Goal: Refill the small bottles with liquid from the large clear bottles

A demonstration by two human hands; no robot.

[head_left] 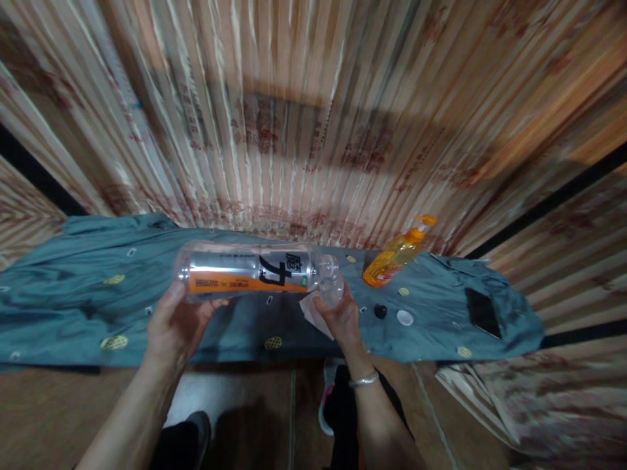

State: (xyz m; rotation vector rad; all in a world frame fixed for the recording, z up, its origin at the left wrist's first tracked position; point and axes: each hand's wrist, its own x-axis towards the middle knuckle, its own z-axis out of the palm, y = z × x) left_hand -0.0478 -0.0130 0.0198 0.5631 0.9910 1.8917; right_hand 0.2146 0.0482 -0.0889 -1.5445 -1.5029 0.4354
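Note:
A large clear plastic bottle with a silver and orange label lies sideways in the air, above the cloth. My left hand is closed around its base end, thumb on the near side. At the neck end, on the right, my right hand is closed on clear plastic. Whether that plastic is the bottle's own neck or a separate small container cannot be made out. A white piece of paper or tissue shows just under the right fingers. A bracelet circles my right wrist.
The blue-green patterned cloth covers a long narrow surface. Right of my hands stand an orange pump bottle, a small black cap and a white disc. A dark phone lies farther right. Pleated curtains hang behind.

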